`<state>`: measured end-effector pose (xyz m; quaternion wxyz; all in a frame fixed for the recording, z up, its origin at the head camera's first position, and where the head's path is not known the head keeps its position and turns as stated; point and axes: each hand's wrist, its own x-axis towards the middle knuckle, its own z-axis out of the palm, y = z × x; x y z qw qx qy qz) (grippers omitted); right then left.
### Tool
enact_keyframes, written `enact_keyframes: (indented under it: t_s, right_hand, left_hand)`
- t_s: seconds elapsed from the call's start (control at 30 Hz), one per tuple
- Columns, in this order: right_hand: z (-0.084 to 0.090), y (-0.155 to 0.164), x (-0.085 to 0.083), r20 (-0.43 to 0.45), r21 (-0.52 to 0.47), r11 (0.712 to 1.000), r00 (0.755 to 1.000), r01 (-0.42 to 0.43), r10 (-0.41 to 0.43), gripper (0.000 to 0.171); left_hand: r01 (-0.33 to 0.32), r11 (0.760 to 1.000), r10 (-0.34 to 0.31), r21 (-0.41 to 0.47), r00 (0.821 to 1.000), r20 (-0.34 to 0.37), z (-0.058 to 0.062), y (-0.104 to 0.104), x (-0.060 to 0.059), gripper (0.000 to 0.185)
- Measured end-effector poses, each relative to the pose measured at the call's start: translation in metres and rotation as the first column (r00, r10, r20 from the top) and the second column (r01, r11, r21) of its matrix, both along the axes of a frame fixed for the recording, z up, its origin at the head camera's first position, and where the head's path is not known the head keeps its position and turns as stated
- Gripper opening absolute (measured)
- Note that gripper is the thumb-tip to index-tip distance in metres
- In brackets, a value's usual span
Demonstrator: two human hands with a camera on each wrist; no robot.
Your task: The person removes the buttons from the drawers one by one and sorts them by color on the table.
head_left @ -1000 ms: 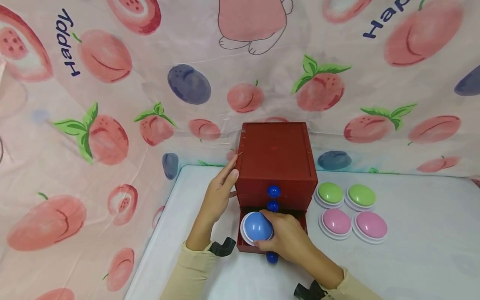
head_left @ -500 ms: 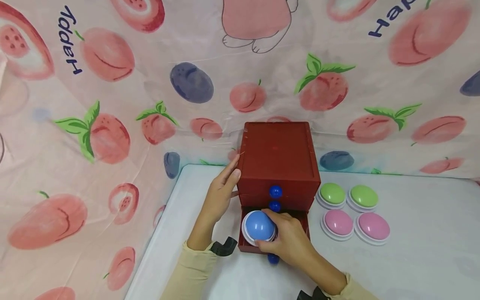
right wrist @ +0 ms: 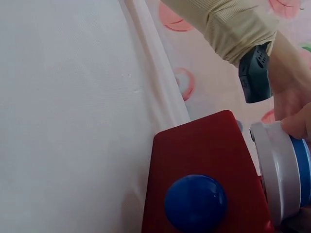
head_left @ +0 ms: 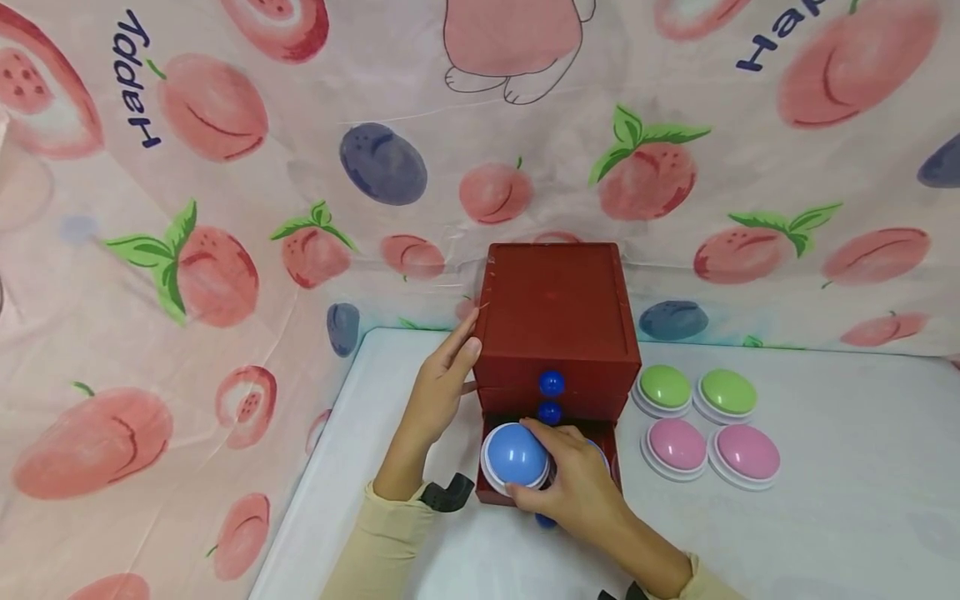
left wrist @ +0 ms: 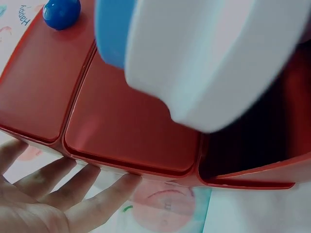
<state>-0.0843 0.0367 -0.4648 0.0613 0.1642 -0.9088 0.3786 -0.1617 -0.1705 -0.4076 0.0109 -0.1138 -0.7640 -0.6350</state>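
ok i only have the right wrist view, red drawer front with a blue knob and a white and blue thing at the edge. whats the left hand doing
Observer: The left hand lies with straight fingers against the left side of the red drawer cabinet.
Operator: and that white and blue thing
Observer: It is a blue dome button on a white base; the right hand grips it over the open bottom drawer.
Operator: any more buttons around
Observer: Four, on the white table right of the cabinet: two green dome buttons behind, two pink dome buttons in front.
Operator: other drawers open?
Observer: No, the two above look pushed in, each with a blue knob.
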Motion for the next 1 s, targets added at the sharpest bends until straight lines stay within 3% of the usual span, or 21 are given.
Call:
enact_keyframes:
  t_s: [0.2,0.5,1.0]
  right_hand:
    - [0.006,0.009,0.005,0.028,-0.005,1.000,0.999,-0.017,0.017,0.077]
    - [0.018,0.041,0.019,-0.029,0.004,0.999,0.999,-0.039,0.039,0.079]
    - [0.034,0.114,0.037,0.033,0.116,0.990,0.996,0.077,-0.081,0.082]
  left_hand:
    - [-0.016,1.000,0.016,0.002,1.000,0.001,0.000,-0.001,0.001,0.052]
    - [-0.008,1.000,0.008,0.004,1.000,0.010,-0.001,0.000,0.000,0.053]
    - [0.006,1.000,-0.007,0.028,1.000,0.012,0.000,0.001,-0.001,0.055]
